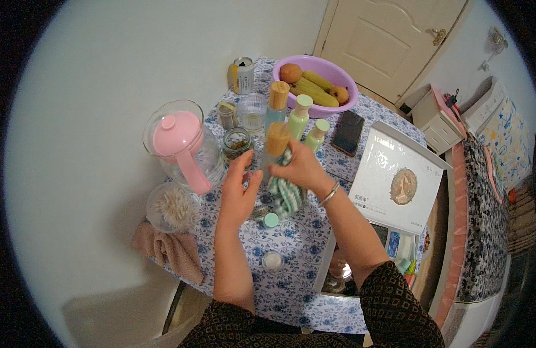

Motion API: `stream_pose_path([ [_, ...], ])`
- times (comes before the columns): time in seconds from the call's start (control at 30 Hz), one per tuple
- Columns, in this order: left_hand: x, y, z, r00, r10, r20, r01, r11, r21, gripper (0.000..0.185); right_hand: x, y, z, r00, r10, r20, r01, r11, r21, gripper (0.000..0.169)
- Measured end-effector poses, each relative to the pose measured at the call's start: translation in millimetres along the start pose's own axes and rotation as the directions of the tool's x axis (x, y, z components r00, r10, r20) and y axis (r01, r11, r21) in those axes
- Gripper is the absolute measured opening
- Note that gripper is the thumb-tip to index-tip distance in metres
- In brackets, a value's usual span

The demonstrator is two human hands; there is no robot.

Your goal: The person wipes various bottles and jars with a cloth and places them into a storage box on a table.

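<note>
My right hand [300, 167] holds a green-and-white striped cloth [287, 195] against a bottle with a wood-look cap [277, 138]; which of the two its fingers grip is partly hidden. To the left of that bottle, my left hand [242, 187] is raised with thumb and fingers apart, holding nothing. Behind them stand a second wood-capped bottle [276, 104] and two pale green bottles [299, 117]. A small container with a mint lid [271, 220] is below the cloth. Nearer me is a small round white-topped jar [273, 261]. An open glass jar of dried leaves [236, 145] stands beyond my left hand.
At left are a glass pitcher with pink lid [181, 139], a container of cotton swabs [174, 209] and a towel [168, 250]. Farther back stand a can [243, 76] and a purple fruit basin [350, 98]. A phone [348, 132] and an open white box [381, 174] lie right.
</note>
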State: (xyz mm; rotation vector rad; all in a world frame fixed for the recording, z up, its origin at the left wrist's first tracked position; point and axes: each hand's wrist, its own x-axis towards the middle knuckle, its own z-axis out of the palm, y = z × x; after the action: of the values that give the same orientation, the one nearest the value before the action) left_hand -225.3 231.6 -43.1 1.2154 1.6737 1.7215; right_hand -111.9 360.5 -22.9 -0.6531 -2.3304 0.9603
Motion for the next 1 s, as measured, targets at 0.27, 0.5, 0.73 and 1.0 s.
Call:
stream_pose_path([
  [0.27, -5, -19, -7, 0.987, -0.140, 0.073, 0.121, 0.970, 0.212, 0.027, 24, 27, -14, 0.973, 0.024, -0.231, -0.061, 0.986, -0.153, 0.059],
  [0.5, -14, -10, -25, 0.843, -0.387, 0.373, 0.097, 0.793, 0.601, 0.031, 24, 20, -8, 0.961, 0.136, -0.240, -0.165, 0.980, -0.107, 0.057],
  [0.73, -19, -15, -26, 0.850, -0.421, 0.317, 0.013, 0.618, 0.786, 0.029, 0, -12, -30, 0.941, 0.338, -0.006, -0.313, 0.866, -0.391, 0.035],
  [1.0, -14, -23, -22, 0.857, -0.421, 0.298, 0.059, 0.654, 0.754, 0.025, -34, -10, 15, 0.900, -0.045, 0.433, 0.245, 0.875, -0.418, 0.029],
])
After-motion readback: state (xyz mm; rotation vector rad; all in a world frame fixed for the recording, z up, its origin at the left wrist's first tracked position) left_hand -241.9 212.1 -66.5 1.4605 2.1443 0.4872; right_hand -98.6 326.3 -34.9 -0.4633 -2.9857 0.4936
